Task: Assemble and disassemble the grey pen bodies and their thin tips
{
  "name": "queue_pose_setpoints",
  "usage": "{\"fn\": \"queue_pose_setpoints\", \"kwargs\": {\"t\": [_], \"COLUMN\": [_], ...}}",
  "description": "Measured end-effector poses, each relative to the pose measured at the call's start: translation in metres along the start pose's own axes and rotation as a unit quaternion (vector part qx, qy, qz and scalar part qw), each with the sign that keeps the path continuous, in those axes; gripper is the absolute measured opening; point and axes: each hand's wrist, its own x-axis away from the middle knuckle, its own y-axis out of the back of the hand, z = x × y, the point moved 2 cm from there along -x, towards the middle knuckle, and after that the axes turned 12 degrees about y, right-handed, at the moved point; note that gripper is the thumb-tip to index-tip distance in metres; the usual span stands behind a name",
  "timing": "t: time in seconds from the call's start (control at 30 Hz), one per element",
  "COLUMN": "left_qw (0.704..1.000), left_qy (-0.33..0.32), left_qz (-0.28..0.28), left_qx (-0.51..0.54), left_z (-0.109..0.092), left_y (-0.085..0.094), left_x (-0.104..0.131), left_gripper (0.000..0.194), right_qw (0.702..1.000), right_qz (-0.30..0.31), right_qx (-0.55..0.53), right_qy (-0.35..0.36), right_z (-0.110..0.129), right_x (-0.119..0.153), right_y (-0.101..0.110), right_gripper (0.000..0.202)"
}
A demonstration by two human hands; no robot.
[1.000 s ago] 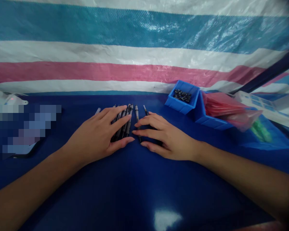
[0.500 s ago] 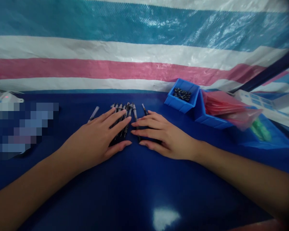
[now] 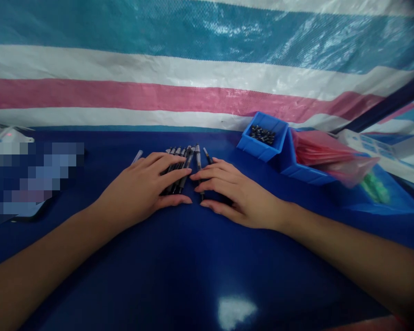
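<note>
Several black-and-clear pens (image 3: 182, 177) lie side by side on the blue table (image 3: 179, 276), tips toward me. Over the left part of this row rests my left hand (image 3: 141, 188), fingers apart and partly hiding the pens. My right hand (image 3: 231, 191) lies to the right, its fingers spread and its fingertips at a pen (image 3: 198, 158) slightly apart from the row. A thin refill-like tube (image 3: 207, 154) pokes out beyond the right fingers. Another clear tube (image 3: 137, 156) shows past the back of my left hand.
Right of the hands stands a blue bin (image 3: 262, 138) of small black parts. Beside it, another blue bin (image 3: 305, 172) holds red plastic bags (image 3: 324, 151), and a further tray holds something green (image 3: 376, 188). A pixelated flat object (image 3: 41, 179) lies at left. Striped sheeting (image 3: 158, 96) hangs behind.
My left hand has drawn its fingers in slightly and nudged the row of pens a little to the right. The right hand stays nearly in place.
</note>
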Motion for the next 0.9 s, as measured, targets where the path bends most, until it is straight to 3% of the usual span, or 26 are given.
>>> {"fn": "queue_pose_setpoints", "kwargs": {"t": [0.17, 0.37, 0.6, 0.8, 0.9], "left_qw": [1.0, 0.998, 0.997, 0.988, 0.979], "left_qy": [0.002, 0.028, 0.064, 0.093, 0.061], "left_qz": [-0.026, -0.047, -0.037, -0.127, -0.197], "left_qx": [-0.006, -0.002, -0.026, -0.009, -0.005], "left_z": [-0.005, -0.013, -0.019, -0.018, -0.02], "left_y": [-0.001, -0.005, -0.001, 0.001, 0.006], "left_x": [-0.001, -0.003, -0.002, 0.0, 0.001], "left_gripper": [0.057, 0.051, 0.056, 0.096, 0.098], "right_qw": [1.0, 0.987, 0.953, 0.896, 0.886], "right_qz": [-0.026, -0.15, -0.279, -0.356, -0.355], "right_qx": [0.005, -0.026, -0.051, -0.193, -0.239], "right_qy": [0.012, -0.047, -0.104, -0.18, -0.179], "right_z": [0.001, 0.007, 0.006, 0.002, 0.004], "right_x": [-0.001, -0.003, 0.002, 0.003, 0.003], "right_y": [-0.001, 0.008, 0.009, 0.001, 0.0], "right_gripper": [0.027, 0.043, 0.018, 0.019, 0.02]}}
